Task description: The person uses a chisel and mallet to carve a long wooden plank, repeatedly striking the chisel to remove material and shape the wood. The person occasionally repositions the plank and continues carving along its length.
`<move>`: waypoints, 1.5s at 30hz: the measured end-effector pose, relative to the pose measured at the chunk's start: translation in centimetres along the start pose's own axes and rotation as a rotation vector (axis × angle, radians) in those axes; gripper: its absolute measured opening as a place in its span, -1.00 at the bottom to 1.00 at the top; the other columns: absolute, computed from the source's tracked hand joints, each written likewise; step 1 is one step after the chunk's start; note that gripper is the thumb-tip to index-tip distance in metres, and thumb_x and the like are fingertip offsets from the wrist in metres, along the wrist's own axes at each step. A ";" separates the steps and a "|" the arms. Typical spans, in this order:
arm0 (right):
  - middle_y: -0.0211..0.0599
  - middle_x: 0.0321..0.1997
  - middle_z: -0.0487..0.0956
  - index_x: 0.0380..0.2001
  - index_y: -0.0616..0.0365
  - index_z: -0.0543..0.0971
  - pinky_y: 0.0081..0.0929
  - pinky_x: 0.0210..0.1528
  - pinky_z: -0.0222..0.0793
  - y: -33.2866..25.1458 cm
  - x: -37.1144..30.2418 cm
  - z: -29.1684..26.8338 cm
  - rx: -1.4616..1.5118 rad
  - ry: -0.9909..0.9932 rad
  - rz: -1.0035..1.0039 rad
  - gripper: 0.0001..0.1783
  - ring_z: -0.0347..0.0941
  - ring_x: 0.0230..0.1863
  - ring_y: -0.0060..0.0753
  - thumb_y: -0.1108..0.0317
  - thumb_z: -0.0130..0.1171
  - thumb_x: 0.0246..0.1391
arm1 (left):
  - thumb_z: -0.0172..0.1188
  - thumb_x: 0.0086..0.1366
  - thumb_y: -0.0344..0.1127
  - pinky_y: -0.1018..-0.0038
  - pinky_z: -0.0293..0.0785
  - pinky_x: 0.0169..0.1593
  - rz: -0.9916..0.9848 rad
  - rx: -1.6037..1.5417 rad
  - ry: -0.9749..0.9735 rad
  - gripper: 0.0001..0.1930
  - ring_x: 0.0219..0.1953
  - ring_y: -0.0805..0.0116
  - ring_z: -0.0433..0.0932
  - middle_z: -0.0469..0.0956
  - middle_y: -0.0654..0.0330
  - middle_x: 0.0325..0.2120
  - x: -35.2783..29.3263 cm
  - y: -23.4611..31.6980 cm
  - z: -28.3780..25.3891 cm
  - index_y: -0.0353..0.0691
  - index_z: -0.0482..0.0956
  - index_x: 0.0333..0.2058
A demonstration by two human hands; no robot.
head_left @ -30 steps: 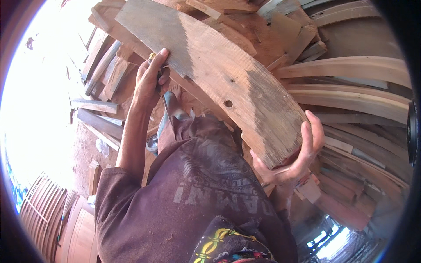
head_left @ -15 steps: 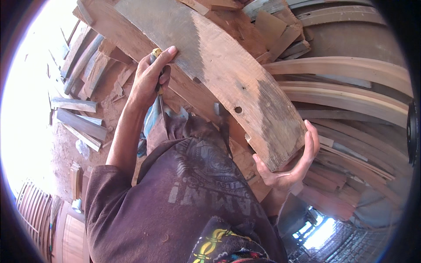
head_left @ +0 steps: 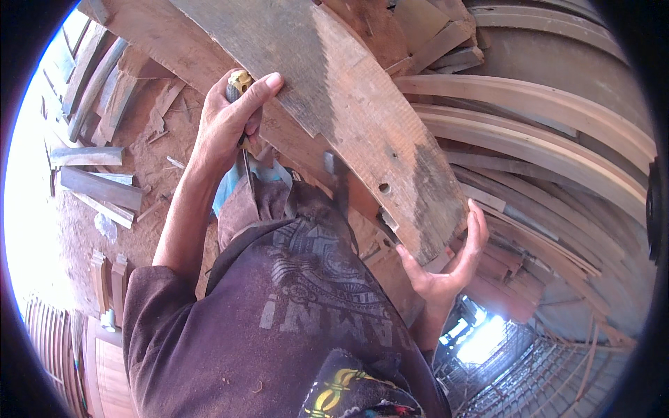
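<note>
Curved wooden board (head_left: 369,115) slants between both hands; looks stiff, probably heavy, best held by edge and end. Left hand (head_left: 226,122): fingers wrapped round yellow-and-black tool (head_left: 239,82), thumb on board's edge. Right hand (head_left: 446,272): thumb and fingers clasp lower end.

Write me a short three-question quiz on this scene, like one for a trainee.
1. Which hand grips the yellow-ended tool?
2. True or false: the round hole in the wooden board lies nearer the right hand than the left hand.
3. Where is the right hand on the board: A) its middle; B) its lower-right end in the picture?
Key: 1. Left hand. 2. True. 3. B.
</note>
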State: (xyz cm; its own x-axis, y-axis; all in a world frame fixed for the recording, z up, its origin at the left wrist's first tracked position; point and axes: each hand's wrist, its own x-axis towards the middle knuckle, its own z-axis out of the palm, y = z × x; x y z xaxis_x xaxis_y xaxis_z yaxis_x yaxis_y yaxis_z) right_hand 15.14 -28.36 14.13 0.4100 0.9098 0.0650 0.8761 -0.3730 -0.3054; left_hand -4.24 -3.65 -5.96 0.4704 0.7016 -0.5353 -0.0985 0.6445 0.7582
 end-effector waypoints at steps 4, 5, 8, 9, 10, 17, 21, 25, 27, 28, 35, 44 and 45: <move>0.18 0.49 0.33 0.47 0.15 0.30 0.15 0.48 0.26 0.6 -0.5 0.3 -0.006 -0.039 0.065 0.19 0.29 0.48 0.25 0.17 0.72 -0.24 | 0.50 0.31 0.07 0.60 0.26 -0.57 -0.002 0.023 0.016 -0.52 -0.65 0.65 0.31 0.37 0.42 -0.65 0.0 0.1 0.4 -0.20 0.49 -0.30; 0.18 0.49 0.32 0.47 0.16 0.31 0.15 0.48 0.26 0.7 -0.5 0.4 -0.013 -0.052 0.067 0.20 0.29 0.48 0.25 0.17 0.72 -0.24 | 0.51 0.30 0.07 0.60 0.25 -0.57 -0.007 0.023 0.012 -0.52 -0.65 0.64 0.31 0.37 0.42 -0.65 0.0 0.1 0.5 -0.21 0.49 -0.29; 0.15 0.50 0.32 0.46 0.17 0.33 0.13 0.48 0.26 1.0 -0.7 0.8 -0.050 -0.050 0.034 0.19 0.29 0.48 0.22 0.17 0.73 -0.26 | 0.52 0.29 0.05 0.59 0.23 -0.58 -0.005 0.013 0.006 -0.52 -0.65 0.64 0.30 0.37 0.42 -0.64 0.0 0.0 0.5 -0.23 0.51 -0.27; 0.13 0.50 0.32 0.45 0.16 0.34 0.13 0.48 0.26 1.1 -0.7 0.8 -0.048 -0.049 0.034 0.20 0.30 0.48 0.21 0.16 0.73 -0.28 | 0.53 0.28 0.04 0.59 0.23 -0.58 0.003 -0.006 0.003 -0.52 -0.66 0.64 0.30 0.37 0.42 -0.64 0.2 -0.4 0.3 -0.24 0.51 -0.27; 0.12 0.50 0.33 0.45 0.16 0.35 0.12 0.48 0.26 1.1 -0.8 0.9 -0.046 -0.048 0.033 0.20 0.30 0.48 0.19 0.16 0.74 -0.29 | 0.53 0.27 0.04 0.59 0.22 -0.59 0.012 -0.024 -0.001 -0.52 -0.66 0.64 0.30 0.37 0.42 -0.64 0.2 -0.6 0.1 -0.24 0.52 -0.26; 0.13 0.44 0.40 0.31 0.26 0.52 0.06 0.46 0.29 1.5 0.1 2.4 0.148 -0.138 0.135 0.05 0.35 0.45 0.14 0.05 0.68 -0.29 | 0.55 0.23 0.08 0.58 0.27 -0.57 0.017 0.181 0.310 -0.48 -0.63 0.60 0.36 0.45 0.36 -0.59 -1.7 2.5 0.1 -0.31 0.59 -0.26; 0.09 0.43 0.42 0.23 0.30 0.59 -0.03 0.48 0.24 3.6 -0.6 5.1 0.304 -0.232 0.145 -0.02 0.35 0.46 0.07 0.06 0.67 -0.29 | 0.49 0.27 0.21 0.57 0.28 -0.56 0.053 0.446 0.427 -0.46 -0.65 0.61 0.33 0.40 0.43 -0.61 -1.8 4.0 0.2 -0.22 0.59 -0.29; 0.06 0.41 0.42 0.24 0.36 0.56 -0.13 0.52 0.20 5.2 -1.5 8.2 0.543 -0.290 0.257 -0.09 0.33 0.48 -0.03 0.11 0.63 -0.18 | 0.56 0.21 0.22 0.58 0.32 -0.55 0.218 0.611 0.408 -0.40 -0.59 0.62 0.41 0.47 0.40 -0.54 0.0 1.5 -1.9 -0.27 0.61 -0.26; 0.06 0.41 0.41 0.24 0.40 0.54 -0.14 0.52 0.20 5.8 -1.8 9.3 0.684 -0.311 0.342 -0.10 0.32 0.48 -0.06 0.14 0.62 -0.14 | 0.59 0.10 0.31 0.41 0.60 -0.25 0.179 0.563 0.383 -0.25 -0.34 0.39 0.64 0.64 0.14 -0.38 0.0 1.3 -2.1 -0.40 0.64 -0.20; 0.07 0.41 0.41 0.25 0.41 0.53 -0.15 0.52 0.21 5.9 -1.9 9.8 0.669 -0.325 0.322 -0.11 0.33 0.48 -0.06 0.15 0.62 -0.12 | 0.60 0.11 0.29 0.42 0.59 -0.27 0.180 0.537 0.377 -0.25 -0.34 0.40 0.63 0.64 0.15 -0.38 0.1 1.0 -2.1 -0.40 0.63 -0.18; 0.06 0.36 0.44 0.27 0.42 0.50 -0.17 0.45 0.32 5.0 -0.7 14.3 0.660 -0.347 0.265 -0.12 0.42 0.39 -0.08 0.20 0.62 -0.06 | 0.58 0.24 0.08 0.59 0.38 -0.54 0.147 0.388 0.273 -0.43 -0.54 0.60 0.51 0.56 0.35 -0.49 0.5 -0.7 -3.0 -0.27 0.64 -0.05; -0.07 0.26 0.47 0.29 0.30 0.44 -0.19 0.36 0.38 3.3 -2.1 18.2 0.908 -0.473 0.514 -0.07 0.45 0.30 -0.18 0.12 0.66 -0.08 | 0.60 0.22 0.07 0.50 0.55 -0.37 0.010 0.438 0.050 -0.44 -0.44 0.52 0.57 0.59 0.31 -0.43 -0.3 -4.0 -4.0 -0.29 0.65 -0.08; -0.08 0.26 0.47 0.29 0.30 0.43 -0.19 0.35 0.39 3.1 -2.2 18.5 0.941 -0.487 0.539 -0.06 0.45 0.30 -0.19 0.13 0.66 -0.07 | 0.60 0.21 0.09 0.50 0.55 -0.38 -0.003 0.424 0.029 -0.43 -0.44 0.53 0.58 0.60 0.30 -0.43 -0.4 -4.2 -4.1 -0.29 0.64 -0.08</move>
State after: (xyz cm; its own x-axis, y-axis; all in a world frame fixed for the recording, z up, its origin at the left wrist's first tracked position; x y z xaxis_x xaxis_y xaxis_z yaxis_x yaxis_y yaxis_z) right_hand 12.30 -28.18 -4.54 0.3509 0.7259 -0.5916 0.0059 -0.6335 -0.7737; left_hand -7.64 -5.41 -10.46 0.4442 0.7121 -0.5437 0.2754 0.4689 0.8392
